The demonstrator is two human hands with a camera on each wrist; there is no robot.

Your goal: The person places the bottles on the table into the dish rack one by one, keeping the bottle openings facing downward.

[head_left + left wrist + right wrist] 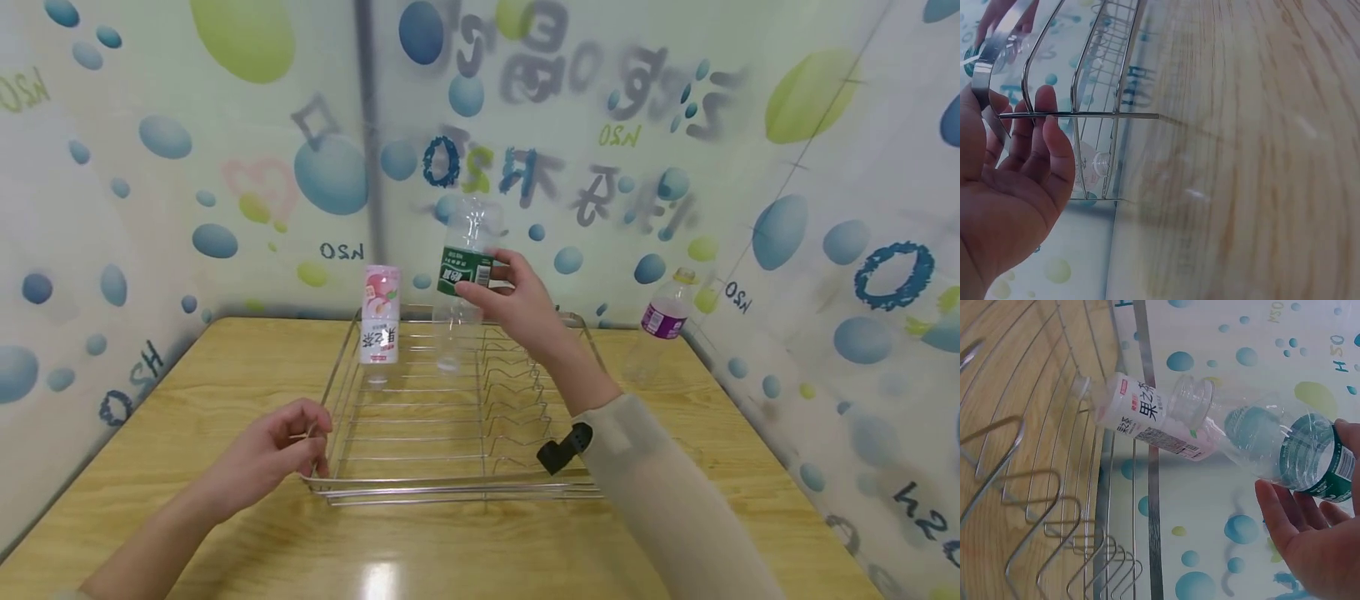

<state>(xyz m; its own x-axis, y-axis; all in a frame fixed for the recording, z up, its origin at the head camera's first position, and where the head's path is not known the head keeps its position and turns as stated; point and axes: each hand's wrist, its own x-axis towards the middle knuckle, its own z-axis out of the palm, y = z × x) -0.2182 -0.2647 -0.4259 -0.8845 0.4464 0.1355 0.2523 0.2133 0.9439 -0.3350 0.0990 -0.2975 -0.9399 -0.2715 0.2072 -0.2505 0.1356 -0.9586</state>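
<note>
My right hand (517, 304) holds a clear plastic bottle with a green label (465, 272) upside down over the wire dish rack (408, 457), thumb and fingers around the label. In the right wrist view its open neck (1192, 400) shows without a cap. A pink and white labelled bottle (381, 317) stands upside down at the rack's left side, neck down among the wires. At the rack's front left corner, my left hand (273, 450) grips the frame. The left wrist view shows its fingers (1057, 150) curled around the rack's wire (1094, 115).
A clear bottle with a purple label and yellow cap (663, 317) stands on the wooden table (247, 358), right of the rack. Wavy wire dividers (517, 392) line the rack's right half. Patterned curtain walls (555, 125) close off the table's back and sides.
</note>
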